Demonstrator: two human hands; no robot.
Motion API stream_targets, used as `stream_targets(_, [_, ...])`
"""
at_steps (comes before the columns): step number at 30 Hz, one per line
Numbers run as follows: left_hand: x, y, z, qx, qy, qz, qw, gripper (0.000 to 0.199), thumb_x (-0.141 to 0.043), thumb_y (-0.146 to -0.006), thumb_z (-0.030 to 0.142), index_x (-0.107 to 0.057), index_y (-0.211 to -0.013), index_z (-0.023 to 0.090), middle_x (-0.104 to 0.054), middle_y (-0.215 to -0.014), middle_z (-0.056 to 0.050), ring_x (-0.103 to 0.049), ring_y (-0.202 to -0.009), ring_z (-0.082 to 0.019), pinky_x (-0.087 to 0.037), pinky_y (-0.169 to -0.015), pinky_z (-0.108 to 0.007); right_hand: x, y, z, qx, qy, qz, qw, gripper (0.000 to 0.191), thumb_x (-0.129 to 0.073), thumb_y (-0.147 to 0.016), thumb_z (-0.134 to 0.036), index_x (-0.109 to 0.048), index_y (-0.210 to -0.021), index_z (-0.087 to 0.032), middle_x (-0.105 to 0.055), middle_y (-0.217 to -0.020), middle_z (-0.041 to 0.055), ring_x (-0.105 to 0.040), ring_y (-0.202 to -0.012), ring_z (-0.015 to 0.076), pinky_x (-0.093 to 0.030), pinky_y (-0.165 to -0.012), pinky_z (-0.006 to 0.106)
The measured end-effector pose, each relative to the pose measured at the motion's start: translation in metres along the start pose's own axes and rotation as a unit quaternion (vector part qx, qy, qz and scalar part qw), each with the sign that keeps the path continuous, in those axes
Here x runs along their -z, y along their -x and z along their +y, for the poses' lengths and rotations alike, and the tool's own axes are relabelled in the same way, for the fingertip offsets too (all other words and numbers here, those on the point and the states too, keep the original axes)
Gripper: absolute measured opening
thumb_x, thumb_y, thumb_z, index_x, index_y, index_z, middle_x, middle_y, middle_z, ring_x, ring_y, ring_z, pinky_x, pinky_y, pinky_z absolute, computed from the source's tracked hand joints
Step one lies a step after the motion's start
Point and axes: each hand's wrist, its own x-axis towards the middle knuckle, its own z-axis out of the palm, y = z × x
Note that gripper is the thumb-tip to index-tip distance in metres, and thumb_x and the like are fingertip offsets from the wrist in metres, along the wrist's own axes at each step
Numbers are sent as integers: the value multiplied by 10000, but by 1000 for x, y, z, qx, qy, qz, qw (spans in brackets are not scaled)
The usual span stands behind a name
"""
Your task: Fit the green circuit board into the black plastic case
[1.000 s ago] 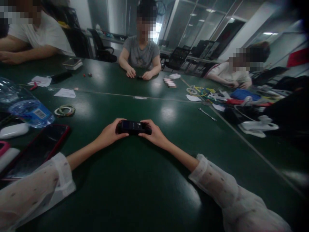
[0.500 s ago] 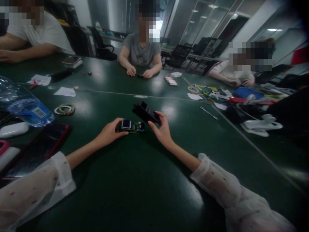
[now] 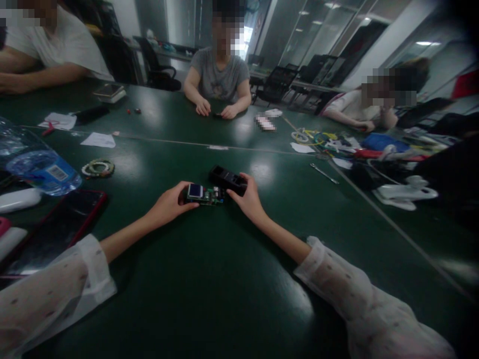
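My left hand [image 3: 173, 199] grips the left end of a green circuit board [image 3: 209, 195] with a small square screen on it, thumb along the near edge. A black plastic case [image 3: 226, 178] with rectangular openings is pinched at its right end by my right hand [image 3: 249, 195]. The case lies just beyond the board and slants down to the right. Board and case are very close together; whether they touch I cannot tell. My right fingers partly cover the end of the case.
At left on the green table [image 3: 194, 279] are a water bottle [image 3: 41, 162], a red-edged phone [image 3: 60, 229] and bracelets [image 3: 98, 168]. A wrench [image 3: 324, 173] and tangled cables [image 3: 318, 137] lie to the right. Several people sit around the table.
My right hand has lowered and levelled the black case, bringing it down behind the circuit board. My left hand and the board have hardly moved.
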Motion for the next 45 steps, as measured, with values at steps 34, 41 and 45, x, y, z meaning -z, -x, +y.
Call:
stream_targets(34, [-3, -2, -6, -2, -20, 5, 1000, 517, -632, -820, 427, -447, -1240, 190, -620, -934, -64, -568, -692, -177, -441, -588, -299, 9, 15, -41, 157, -55, -81, 983, 564, -609, -866, -369, -358, -1357, -249, -501, -1275, 115, -527, -1167, 260, -465, -1002, 471])
stream_targets(41, [-4, -2, -5, 4, -9, 24, 1000, 665, -669, -788, 417, -377, -1341, 190, -630, -975, -81, -591, -705, -186, -456, -586, -304, 7, 12, -36, 164, -64, -139, 975, 558, -623, -858, -332, -366, -1345, -242, -502, -1277, 116, -527, -1178, 266, -456, -1009, 492])
stream_targets(45, [-4, -2, -3, 1, 15, 30, 999, 772, -699, -763, 403, -309, -1404, 221, -623, -1068, -100, -606, -713, -187, -481, -593, -314, 6, 11, -34, 152, -54, -160, 974, 567, -645, -843, -318, -370, -1332, -235, -515, -1265, 114, -538, -1167, 264, -461, -1000, 499])
